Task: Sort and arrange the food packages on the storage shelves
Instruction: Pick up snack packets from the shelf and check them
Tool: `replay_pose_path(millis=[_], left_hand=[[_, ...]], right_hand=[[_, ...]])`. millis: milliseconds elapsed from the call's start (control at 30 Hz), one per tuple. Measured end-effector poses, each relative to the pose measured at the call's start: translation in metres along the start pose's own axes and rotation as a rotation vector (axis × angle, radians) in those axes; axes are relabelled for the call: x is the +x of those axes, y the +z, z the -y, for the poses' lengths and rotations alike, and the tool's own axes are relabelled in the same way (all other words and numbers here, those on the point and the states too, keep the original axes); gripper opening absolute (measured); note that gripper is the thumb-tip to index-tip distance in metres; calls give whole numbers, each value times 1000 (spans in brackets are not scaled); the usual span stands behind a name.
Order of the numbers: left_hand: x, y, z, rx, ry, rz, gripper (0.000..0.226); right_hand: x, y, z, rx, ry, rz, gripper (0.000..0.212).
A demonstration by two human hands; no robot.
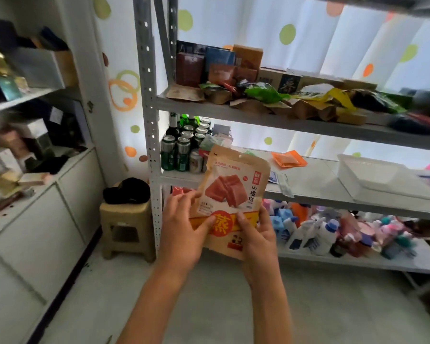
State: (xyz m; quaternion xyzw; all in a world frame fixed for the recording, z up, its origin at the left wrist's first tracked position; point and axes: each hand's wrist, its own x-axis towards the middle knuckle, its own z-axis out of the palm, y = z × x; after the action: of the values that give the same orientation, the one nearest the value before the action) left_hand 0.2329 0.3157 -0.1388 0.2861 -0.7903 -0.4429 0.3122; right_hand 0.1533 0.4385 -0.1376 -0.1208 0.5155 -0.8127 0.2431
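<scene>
I hold a tan snack pouch (233, 184) with red cubes pictured on it upright in front of the grey metal shelving (149, 120). My left hand (184, 229) grips its lower left edge, thumb across the front. My right hand (257, 234) grips its lower right corner, thumb on the orange band. On the upper shelf (271, 117) lies a jumble of brown, green and yellow food packages (308, 100), with boxes (219, 63) standing behind. An orange packet (287, 158) lies on the middle shelf (315, 192).
Green cans and bottles (184, 145) crowd the middle shelf's left end; a clear plastic tub (380, 175) sits at its right. Detergent bottles (315, 232) fill the bottom shelf. A beige stool (127, 227) with a dark bundle stands left of the rack, beside white cabinets (47, 219).
</scene>
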Motion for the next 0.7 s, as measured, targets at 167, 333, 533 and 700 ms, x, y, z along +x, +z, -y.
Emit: replay_pose_path(millis=[167, 333, 533, 700], left_hand=[[-55, 21, -13, 33, 3, 131, 53], [-102, 20, -26, -362, -62, 235, 71], [-137, 32, -26, -726, -229, 292, 51], [-149, 43, -38, -786, -336, 336, 33]], right_hand=[[-41, -19, -7, 86, 37, 66, 42], [-82, -35, -4, -153, -87, 84, 40], [-112, -60, -4, -236, -160, 18, 21], [-131, -88, 9, -388, -190, -173, 33]])
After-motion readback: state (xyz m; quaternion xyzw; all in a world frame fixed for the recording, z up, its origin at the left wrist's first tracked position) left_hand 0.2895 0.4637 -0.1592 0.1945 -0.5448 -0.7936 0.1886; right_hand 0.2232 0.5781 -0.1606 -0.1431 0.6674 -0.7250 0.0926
